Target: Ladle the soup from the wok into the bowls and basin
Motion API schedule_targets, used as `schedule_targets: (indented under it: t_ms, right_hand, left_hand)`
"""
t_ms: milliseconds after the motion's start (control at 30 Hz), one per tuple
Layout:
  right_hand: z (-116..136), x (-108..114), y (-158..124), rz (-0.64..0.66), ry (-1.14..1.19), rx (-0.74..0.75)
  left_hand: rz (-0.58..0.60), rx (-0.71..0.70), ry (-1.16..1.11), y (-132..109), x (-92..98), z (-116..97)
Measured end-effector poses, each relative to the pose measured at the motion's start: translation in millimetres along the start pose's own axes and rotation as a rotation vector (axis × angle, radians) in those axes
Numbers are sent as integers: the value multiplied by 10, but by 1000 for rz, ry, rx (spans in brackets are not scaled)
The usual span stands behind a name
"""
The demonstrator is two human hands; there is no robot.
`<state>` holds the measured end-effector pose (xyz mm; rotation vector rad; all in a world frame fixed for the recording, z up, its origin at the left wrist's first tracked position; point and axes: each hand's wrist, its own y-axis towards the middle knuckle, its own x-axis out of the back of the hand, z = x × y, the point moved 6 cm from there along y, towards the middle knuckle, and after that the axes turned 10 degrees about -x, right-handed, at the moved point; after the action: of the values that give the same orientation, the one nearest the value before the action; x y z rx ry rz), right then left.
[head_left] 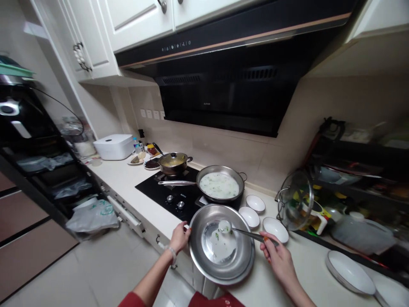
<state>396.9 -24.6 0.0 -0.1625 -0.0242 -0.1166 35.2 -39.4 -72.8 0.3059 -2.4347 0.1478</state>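
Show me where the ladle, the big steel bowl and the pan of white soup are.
ladle (224,226), head view, on its scoop
big steel bowl (196,247), head view, on its left inner wall
pan of white soup (219,185), head view, on the soup surface

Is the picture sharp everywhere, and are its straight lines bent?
Head view: the middle is fairly sharp, the steel basin held by the left hand and the ladle in the right hand; the shelf at right is blurred; cabinet edges lean and curve from wide-lens distortion; the range hood stays very dark.

White plate (349,272) partly cut off at right edge, shelf clutter (361,170) blurred
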Motion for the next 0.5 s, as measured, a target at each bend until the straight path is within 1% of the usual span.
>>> schedule_targets:
  t_ms: [167, 233, 300, 367, 400, 500]
  right_hand:
    - [48, -78, -225, 68, -262, 265]
    - [56, -133, -324, 121, -371, 381]
    - [64, -184, -408, 165, -447, 465]
    - [86, -200, -457, 154, -458, 494]
    - [104, -189, -466, 120, -437, 483]
    - [165, -92, -439, -71, -293, 352]
  left_hand:
    - [106, -17, 49, 205, -86, 0]
    - [129, -46, 65, 254, -104, -26]
    - [139, -80, 78, 289, -112, -59]
    - [152, -114, 88, 314, -118, -90]
    - [160, -129, 90, 323, -122, -103]
    - [176, -153, 90, 337, -130, -123]
